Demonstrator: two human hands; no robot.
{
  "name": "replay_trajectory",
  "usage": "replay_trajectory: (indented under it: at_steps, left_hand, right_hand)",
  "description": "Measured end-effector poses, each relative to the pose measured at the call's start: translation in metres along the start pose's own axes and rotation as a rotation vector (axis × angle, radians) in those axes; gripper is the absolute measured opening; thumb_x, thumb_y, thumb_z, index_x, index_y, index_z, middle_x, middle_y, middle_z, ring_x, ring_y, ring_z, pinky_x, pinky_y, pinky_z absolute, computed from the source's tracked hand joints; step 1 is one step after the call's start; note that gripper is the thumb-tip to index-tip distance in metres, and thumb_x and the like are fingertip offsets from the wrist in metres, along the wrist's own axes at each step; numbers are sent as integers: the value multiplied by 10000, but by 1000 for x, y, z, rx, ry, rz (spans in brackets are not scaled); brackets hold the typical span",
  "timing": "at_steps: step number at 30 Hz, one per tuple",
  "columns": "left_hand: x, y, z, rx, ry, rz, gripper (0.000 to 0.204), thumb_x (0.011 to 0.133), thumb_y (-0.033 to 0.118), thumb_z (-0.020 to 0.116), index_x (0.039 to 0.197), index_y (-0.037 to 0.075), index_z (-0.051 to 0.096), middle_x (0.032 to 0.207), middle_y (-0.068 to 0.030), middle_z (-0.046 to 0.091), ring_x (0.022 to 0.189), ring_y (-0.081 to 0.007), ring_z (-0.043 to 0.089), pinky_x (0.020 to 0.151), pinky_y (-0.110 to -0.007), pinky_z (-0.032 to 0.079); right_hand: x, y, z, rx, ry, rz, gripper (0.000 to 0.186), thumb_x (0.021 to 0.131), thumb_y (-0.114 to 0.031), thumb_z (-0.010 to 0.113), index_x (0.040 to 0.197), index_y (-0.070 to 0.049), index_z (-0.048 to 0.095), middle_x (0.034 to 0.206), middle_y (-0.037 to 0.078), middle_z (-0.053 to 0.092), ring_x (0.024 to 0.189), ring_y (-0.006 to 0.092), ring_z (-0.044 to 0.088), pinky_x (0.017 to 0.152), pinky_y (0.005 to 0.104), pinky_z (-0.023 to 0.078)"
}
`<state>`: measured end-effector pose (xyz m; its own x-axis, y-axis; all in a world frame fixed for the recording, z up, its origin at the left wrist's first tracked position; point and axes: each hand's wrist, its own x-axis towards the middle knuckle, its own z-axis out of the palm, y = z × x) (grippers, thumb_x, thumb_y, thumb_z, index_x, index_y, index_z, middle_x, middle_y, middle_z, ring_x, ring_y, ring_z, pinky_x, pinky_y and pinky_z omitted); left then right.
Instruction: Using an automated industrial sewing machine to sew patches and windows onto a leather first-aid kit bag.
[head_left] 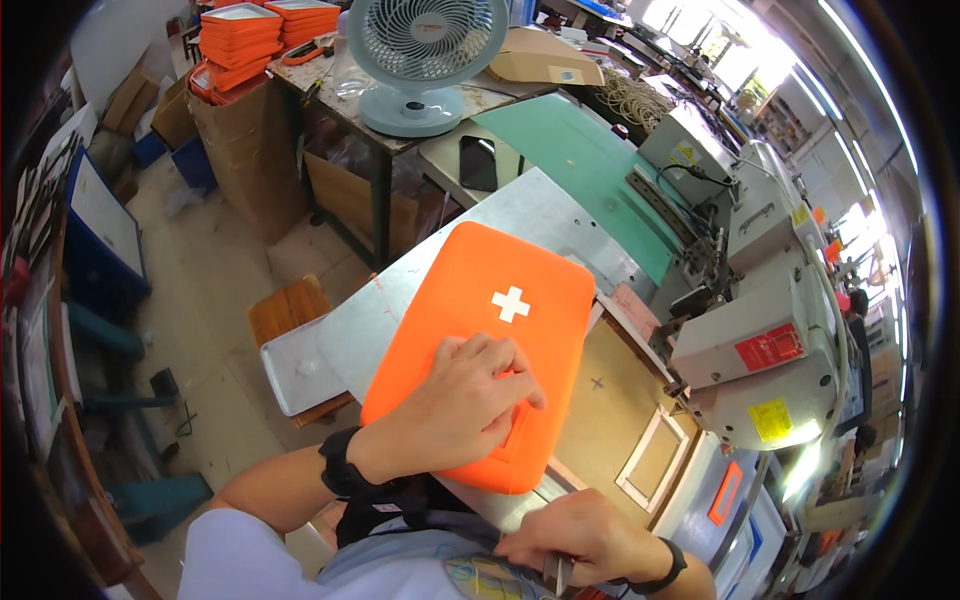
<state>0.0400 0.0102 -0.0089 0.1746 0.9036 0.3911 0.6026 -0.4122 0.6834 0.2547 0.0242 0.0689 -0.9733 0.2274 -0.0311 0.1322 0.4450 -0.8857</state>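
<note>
An orange zip-type case (470, 290) with rounded corners and a white cross (511, 304) lies at a slant on the grey metal worktop (320, 350). My left hand (455, 400) rests on its lower half, fingers curled and closed. Beside the fingertips is a stitched-looking orange rectangular patch (512, 440); whatever the fingers pinch is hidden. Close to my body, below the case's near edge, my right hand (580, 535) is closed around a small metal tool (558, 572). Only a short part of that tool shows, so its exact kind is unclear.
A sewing machine (760, 330) stands at the right, beside a brown template board (610, 400) with a white frame. Farther off are a green mat (570, 150), a phone (478, 163) and a blue fan (425, 60). Stacked orange cases (240, 40) sit atop a cardboard box (245, 150).
</note>
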Motion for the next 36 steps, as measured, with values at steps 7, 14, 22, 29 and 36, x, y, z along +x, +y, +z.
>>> replay_trajectory:
  at_steps: [7, 14, 22, 29, 36]
  left_hand:
    - [-4, 10, -15, 96, -162, 138, 332, 793, 35, 600, 1089, 167, 673, 1089, -63, 506, 1081, -263, 466, 912, -429, 312]
    - [3, 17, -18, 158, -236, 152, 260, 808, 104, 693, 1066, 138, 696, 995, -66, 535, 928, -251, 535, 806, -370, 424]
    - [5, 0, 2, -68, -85, 72, 69, 835, 65, 684, 833, 62, 615, 834, -70, 583, 739, -254, 605, 641, -352, 482]
    - [4, 6, -9, -211, -93, -111, 96, 813, -1, 692, 851, 20, 606, 842, -95, 620, 770, -275, 622, 662, -358, 492]
    - [5, 7, -10, -237, -107, -136, 99, 819, 1, 694, 849, 18, 601, 837, -99, 624, 772, -275, 625, 667, -354, 492]
  right_hand:
    - [-12, 0, -21, -104, -15, 342, 300, 797, -244, 820, 985, -57, 679, 777, 41, 657, 653, 181, 647, 611, 279, 513]
    - [-24, 27, -21, -387, 475, 523, 414, 841, -226, 768, 1104, -36, 511, 826, 133, 655, 768, 297, 691, 673, 374, 543]
    - [-20, 42, -13, -478, 543, 384, 300, 845, -124, 716, 1064, -27, 537, 956, 142, 624, 769, 342, 683, 640, 411, 541]
    - [-7, 44, -2, -631, 476, 259, 229, 821, -133, 724, 970, -41, 576, 905, 128, 566, 625, 337, 624, 528, 411, 519]
    - [-5, 40, -9, -632, 428, 256, 204, 829, -140, 713, 901, -37, 552, 869, 133, 539, 588, 344, 600, 499, 419, 509]
